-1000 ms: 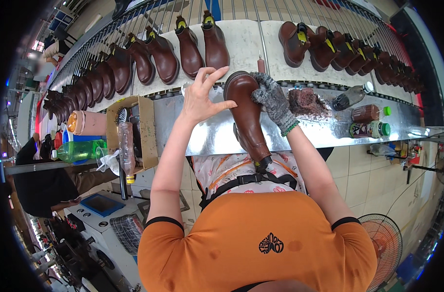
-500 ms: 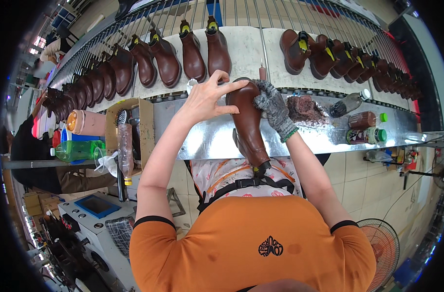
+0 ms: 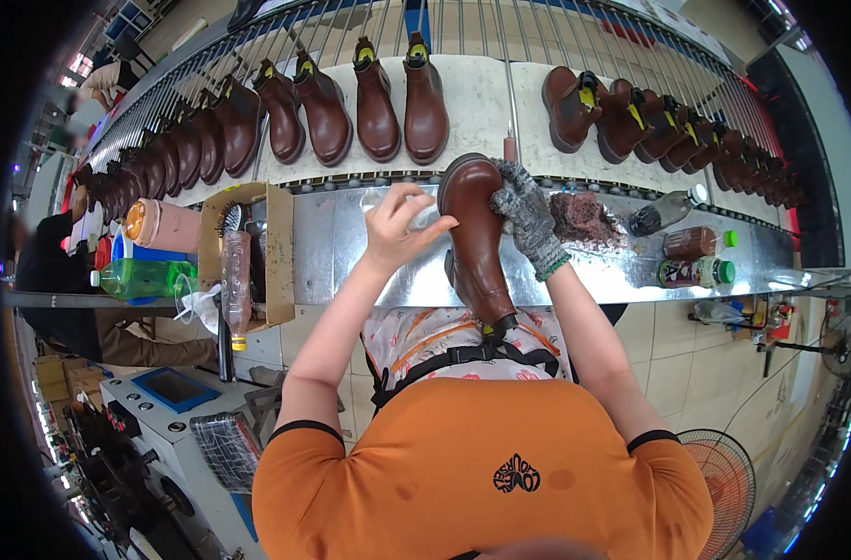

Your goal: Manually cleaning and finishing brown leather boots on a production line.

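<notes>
While our bare left hand pinches a clear bottle against the boot, our gloved right hand grips that boot's toe.

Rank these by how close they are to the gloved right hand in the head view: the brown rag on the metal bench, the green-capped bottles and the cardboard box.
From the right hand:
1. Brown rag, just beside it on the right, on the metal bench.
2. Green-capped bottles, farther right on the bench.
3. Cardboard box, farthest, on the left past the boot.
</notes>
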Demonstrator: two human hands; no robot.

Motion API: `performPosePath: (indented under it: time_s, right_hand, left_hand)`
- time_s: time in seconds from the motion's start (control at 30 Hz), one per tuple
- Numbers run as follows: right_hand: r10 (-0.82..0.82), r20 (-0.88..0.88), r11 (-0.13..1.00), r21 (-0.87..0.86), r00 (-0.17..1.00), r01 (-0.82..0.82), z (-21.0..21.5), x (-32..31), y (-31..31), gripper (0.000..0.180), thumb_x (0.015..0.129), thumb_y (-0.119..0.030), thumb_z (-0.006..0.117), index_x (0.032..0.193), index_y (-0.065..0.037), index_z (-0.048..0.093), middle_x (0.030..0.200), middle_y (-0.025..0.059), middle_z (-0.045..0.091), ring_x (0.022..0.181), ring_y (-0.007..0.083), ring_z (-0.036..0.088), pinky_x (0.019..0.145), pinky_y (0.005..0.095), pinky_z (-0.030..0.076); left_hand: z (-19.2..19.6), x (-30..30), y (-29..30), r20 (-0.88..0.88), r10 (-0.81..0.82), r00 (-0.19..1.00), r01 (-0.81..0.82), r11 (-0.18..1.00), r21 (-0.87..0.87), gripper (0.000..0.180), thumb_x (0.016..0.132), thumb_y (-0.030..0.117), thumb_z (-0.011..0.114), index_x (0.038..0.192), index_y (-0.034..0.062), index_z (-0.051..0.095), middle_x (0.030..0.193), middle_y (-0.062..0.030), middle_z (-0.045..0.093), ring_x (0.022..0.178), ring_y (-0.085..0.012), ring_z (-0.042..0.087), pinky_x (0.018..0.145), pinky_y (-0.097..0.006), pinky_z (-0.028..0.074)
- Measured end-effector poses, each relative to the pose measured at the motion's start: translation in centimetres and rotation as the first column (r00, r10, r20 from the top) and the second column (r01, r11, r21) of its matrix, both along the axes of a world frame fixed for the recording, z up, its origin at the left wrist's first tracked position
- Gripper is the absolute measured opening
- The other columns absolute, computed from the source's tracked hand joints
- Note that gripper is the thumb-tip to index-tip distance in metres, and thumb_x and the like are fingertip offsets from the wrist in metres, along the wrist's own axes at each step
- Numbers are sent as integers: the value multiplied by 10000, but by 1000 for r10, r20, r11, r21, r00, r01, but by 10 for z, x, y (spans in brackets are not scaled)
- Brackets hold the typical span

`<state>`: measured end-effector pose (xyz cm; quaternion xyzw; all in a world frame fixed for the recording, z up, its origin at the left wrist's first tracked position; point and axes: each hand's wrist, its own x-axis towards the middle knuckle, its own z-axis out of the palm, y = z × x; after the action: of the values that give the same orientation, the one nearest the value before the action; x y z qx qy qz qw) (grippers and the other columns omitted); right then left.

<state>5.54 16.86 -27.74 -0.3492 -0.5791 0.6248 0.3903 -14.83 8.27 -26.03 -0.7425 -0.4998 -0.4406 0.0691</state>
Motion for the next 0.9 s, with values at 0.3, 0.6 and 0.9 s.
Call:
performPosePath:
  time_s: [0.3,0.6,0.9]
  right_hand:
    - [-91,45,995,40,995,90,-11,-5,-1,537,774,-219,629,1221,51,502,1102,165,609,993,227,585,873,305,454]
    - [-245,497,954,276,832,116,-39,-28,16,528,806,-351,628,1187,6,552,1102,210,612,1020,313,597,890,379,449]
    - [-428,-110,816,380,897,436,21,-14,20,306,844,-254,611,1040,-18,619,964,139,644,912,261,614,813,355,468]
  left_hand:
    - [-14,32,-36,444,185,877,-53,955,-292,857,655,256,829,1312,47,320,1006,-101,622,524,-56,450,491,-198,382]
    - [-8,12,21,343,179,922,-32,919,-393,812,720,177,753,1403,136,317,1045,-90,611,955,-175,576,746,-294,460]
    - [59,69,48,37,-1,999,14,934,-356,543,807,281,658,1320,275,480,1107,-123,500,855,-269,592,714,-361,491]
